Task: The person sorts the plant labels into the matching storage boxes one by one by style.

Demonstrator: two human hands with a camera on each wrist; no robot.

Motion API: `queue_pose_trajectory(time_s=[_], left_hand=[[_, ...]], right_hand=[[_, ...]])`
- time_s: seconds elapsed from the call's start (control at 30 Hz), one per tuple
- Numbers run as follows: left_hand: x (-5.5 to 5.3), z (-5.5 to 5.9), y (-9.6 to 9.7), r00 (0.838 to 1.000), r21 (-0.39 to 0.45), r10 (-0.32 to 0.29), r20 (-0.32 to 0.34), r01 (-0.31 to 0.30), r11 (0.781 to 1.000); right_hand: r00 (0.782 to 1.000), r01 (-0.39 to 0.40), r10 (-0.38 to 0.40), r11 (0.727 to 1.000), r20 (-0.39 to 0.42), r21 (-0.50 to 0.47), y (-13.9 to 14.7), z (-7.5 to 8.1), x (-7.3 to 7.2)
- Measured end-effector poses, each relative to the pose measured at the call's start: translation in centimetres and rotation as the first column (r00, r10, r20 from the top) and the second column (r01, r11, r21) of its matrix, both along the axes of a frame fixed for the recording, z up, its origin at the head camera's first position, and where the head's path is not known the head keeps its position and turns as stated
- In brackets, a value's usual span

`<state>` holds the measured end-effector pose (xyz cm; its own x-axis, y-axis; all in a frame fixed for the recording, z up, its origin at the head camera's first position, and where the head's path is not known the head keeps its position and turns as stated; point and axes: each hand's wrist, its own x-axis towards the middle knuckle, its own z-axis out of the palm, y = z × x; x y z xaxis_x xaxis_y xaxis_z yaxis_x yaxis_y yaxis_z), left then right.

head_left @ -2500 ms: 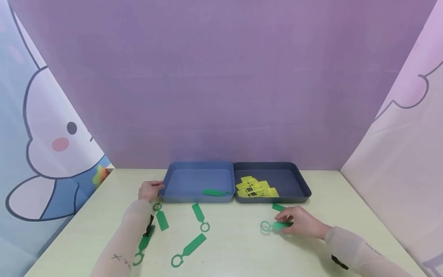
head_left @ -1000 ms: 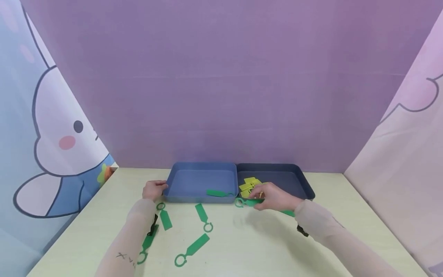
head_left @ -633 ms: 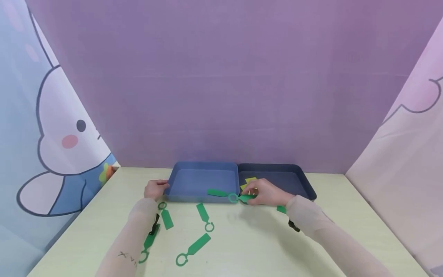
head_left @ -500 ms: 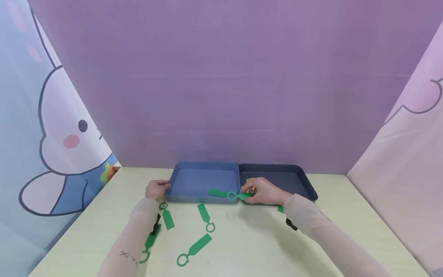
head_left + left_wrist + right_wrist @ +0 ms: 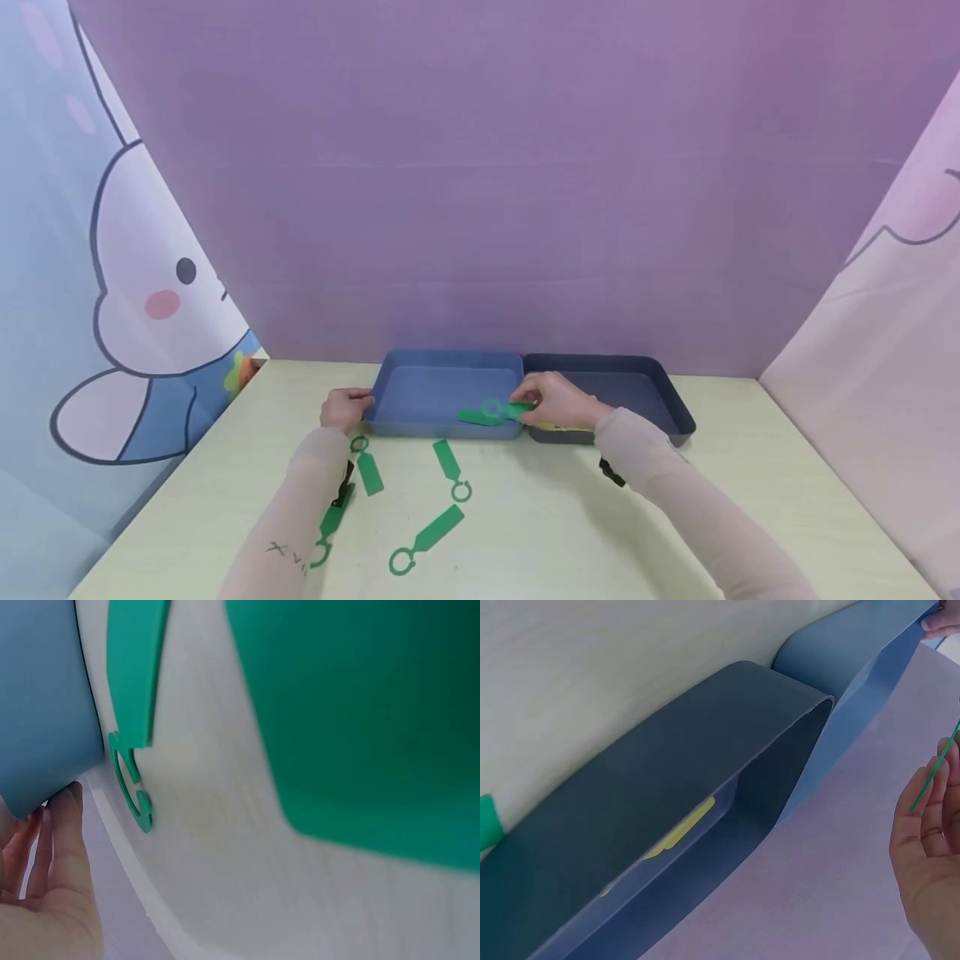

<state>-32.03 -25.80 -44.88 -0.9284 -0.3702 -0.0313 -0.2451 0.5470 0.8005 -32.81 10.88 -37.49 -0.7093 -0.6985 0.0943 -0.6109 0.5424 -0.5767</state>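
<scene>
My right hand (image 5: 558, 402) pinches the flat end of a green ring-ended tag (image 5: 512, 411) over the right end of the blue tray (image 5: 442, 429). The tag's ring points left, overlapping another green tag (image 5: 477, 417) in that tray. The right wrist view shows the held tag edge-on as a thin strip (image 5: 934, 775) between thumb and fingers. At the tray's left wall my left hand (image 5: 345, 409) grips the edge, its fingertips at the wall's lower part in the left wrist view. Yellow tags (image 5: 681, 831) lie in the dark tray (image 5: 660, 772), mostly hidden by my right hand in the head view.
Several green ring tags lie on the pale table (image 5: 525, 533): one tag (image 5: 370, 473) by my left wrist, a second tag (image 5: 447, 460) before the blue tray, a third tag (image 5: 438, 528) nearer. Another tag (image 5: 333, 517) lies partly under my left forearm. A purple backdrop (image 5: 480, 183) stands behind.
My right hand has lifted a green tag from the table at right and carried it left past the dark tray to over the blue tray. My left hand stays at the tray's edge.
</scene>
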Motion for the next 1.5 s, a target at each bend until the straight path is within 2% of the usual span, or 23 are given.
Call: queue_pose_trajectory(time_s=[0.23,0.53,0.8,1.13,1.5], left_hand=[[0.1,0.1,0.0,1.000,-0.005,0.002,0.003,-0.002,1.000],[-0.1,0.0,0.0,1.000,0.011,0.016,0.012,-0.016,1.000],[0.0,0.0,-0.1,1.000,0.013,0.011,0.012,-0.011,1.000],[-0.1,0.0,0.1,1.000,0.010,0.019,0.012,-0.019,1.000],[0.1,0.0,-0.1,1.000,0.003,0.010,0.004,-0.010,1.000]], right_hand=[[1.000,0.016,-0.015,1.000,0.010,-0.009,-1.2,-0.3,-1.2],[0.993,0.097,-0.096,0.995,0.066,-0.006,-3.3,-0.3,-2.7],[0.986,0.143,-0.142,0.990,0.082,-0.001,-4.5,-1.2,-3.7],[0.987,0.163,-0.162,0.985,0.018,-0.057,-5.8,-2.0,-3.9],[0.988,0.154,-0.154,0.988,-0.023,-0.004,-7.2,-3.6,-4.4]])
